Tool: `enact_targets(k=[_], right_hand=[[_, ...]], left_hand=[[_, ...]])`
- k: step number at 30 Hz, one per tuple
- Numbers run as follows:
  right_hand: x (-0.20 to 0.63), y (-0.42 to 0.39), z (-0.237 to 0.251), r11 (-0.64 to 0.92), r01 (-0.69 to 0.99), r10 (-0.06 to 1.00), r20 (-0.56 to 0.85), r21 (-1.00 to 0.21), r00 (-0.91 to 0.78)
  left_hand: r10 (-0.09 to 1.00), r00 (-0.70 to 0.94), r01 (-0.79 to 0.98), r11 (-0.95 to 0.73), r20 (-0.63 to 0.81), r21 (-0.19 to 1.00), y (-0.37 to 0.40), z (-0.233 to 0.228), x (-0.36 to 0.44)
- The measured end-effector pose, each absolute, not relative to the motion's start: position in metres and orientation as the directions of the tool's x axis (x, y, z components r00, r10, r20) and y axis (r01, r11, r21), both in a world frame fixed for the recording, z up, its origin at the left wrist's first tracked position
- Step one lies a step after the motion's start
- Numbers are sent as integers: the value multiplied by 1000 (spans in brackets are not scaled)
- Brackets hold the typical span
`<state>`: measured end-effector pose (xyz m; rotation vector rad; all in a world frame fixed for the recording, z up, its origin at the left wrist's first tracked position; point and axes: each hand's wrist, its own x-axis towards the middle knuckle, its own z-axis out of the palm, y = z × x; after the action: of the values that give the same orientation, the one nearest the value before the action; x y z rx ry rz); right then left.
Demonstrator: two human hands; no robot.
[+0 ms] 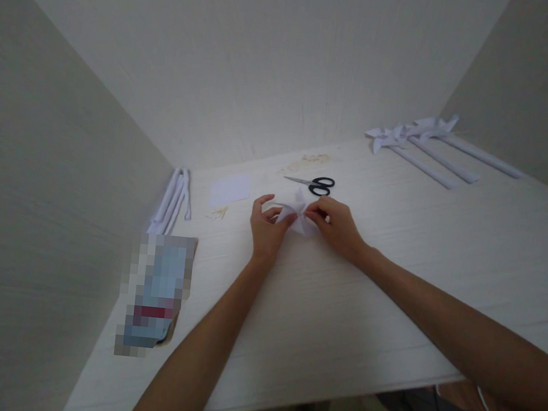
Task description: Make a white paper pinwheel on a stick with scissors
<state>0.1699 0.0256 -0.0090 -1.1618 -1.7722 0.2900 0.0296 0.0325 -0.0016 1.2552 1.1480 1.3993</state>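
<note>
Paper pinwheel (305,226), just nearside of scissors (311,184): left hand (266,230) grasping vane, right hand (336,226) pinching near centre.

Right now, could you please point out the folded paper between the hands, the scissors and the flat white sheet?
Folded paper (303,225): head view, on its lower part.
Scissors (312,184): head view, where blades meet handles.
Flat white sheet (230,190): head view, on its middle.

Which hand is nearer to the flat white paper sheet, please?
The left hand. It is a little to the right of the flat white paper sheet, not touching it; the right hand is farther right, at the folded white paper.
</note>
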Motion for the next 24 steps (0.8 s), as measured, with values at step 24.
enact_targets(k=[24], right_hand=[[172,33,-15,376,418,909,417,-827,6]], left_hand=[[987,-95,-67,-133,126,989,32,-3,30]])
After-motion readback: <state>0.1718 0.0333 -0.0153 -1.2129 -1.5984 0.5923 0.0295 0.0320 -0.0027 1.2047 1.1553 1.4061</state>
